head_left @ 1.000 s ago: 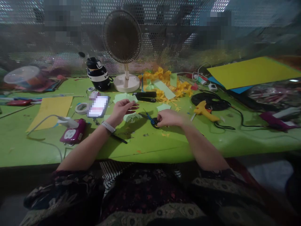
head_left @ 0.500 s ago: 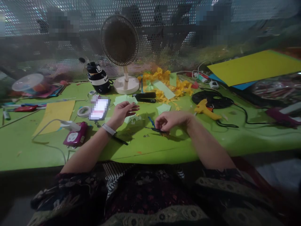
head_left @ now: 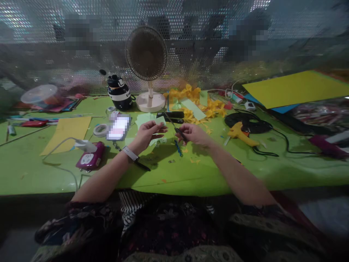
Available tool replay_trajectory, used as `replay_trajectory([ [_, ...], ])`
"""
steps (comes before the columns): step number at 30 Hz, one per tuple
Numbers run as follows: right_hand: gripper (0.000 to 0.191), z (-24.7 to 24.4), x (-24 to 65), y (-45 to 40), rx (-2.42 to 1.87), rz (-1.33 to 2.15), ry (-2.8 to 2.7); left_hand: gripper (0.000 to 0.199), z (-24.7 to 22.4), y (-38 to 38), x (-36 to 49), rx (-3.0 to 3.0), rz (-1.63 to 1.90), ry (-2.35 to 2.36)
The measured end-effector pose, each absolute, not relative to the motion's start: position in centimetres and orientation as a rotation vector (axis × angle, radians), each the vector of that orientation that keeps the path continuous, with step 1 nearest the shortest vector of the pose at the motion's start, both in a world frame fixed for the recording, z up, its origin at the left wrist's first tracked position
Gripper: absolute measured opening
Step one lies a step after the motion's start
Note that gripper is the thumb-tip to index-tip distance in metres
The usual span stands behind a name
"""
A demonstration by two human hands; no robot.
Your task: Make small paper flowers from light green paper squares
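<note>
Scissors (head_left: 178, 131) above a littered green table (head_left: 191, 178) — fan (head_left: 146, 54), perforated screen (head_left: 188, 72) behind.

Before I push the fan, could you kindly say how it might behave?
The fan may tip if pushed high, since its wide head sits on a thin stem. Pushed at the base, it would probably slide upright, as that disc looks broad and seems to sit flat on the table.
</note>
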State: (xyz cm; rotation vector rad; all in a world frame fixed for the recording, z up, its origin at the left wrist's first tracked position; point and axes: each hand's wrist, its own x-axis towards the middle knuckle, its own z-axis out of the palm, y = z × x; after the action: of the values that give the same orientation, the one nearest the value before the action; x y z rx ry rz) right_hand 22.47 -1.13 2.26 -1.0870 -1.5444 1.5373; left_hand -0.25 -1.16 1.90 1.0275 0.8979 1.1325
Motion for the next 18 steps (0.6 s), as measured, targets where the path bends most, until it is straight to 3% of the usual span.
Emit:
replay_trajectory([
  [4, 0.053, 2.9, 21.8, -2.0, -1.170, 1.424, -1.519, 0.028, 2.1, -1.4, 0.0, 0.996, 1.167, 0.884],
  [18, 0.038, 3.6, 21.3, -2.8, -1.305, 1.513, -1.689, 0.028, 1.7, -1.4, 0.3, 1.016, 1.194, 0.884],
])
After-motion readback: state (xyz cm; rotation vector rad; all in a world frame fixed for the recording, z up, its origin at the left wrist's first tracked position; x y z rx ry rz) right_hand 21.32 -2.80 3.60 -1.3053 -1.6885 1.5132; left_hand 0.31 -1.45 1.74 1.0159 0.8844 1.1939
